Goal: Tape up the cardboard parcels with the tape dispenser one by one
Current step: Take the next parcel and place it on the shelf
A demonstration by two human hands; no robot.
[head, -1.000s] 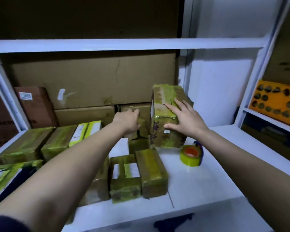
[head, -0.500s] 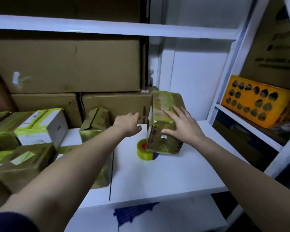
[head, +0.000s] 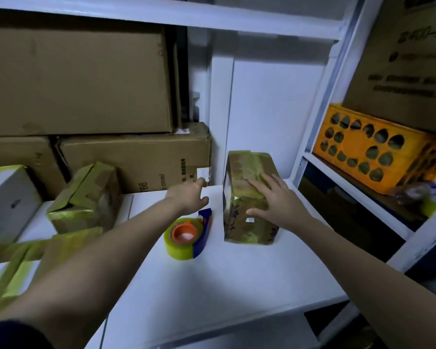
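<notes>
Two bare hands reach out over the white surface (head: 212, 285). The right hand (head: 275, 202) lies flat with straight, spread fingers on top of a tape-wrapped cardboard parcel (head: 247, 230), which stands on the surface directly under that palm. The left hand (head: 189, 197) hovers with loosely curled fingers that hold nothing, just left of the parcel and apart from it. Just below and nearer than the left hand, the tape dispenser (head: 186, 238) lies on the surface, a yellow-green roll on an orange core in a blue frame, close beside the parcel's left face. Farther left of the left hand sits another taped parcel (head: 86, 197), tilted, with more taped boxes blurred at the frame edge. Beyond the left hand, large brown cartons (head: 136, 162) are stacked. Right of the right hand, an orange crate (head: 373, 152) rests on a side shelf.
</notes>
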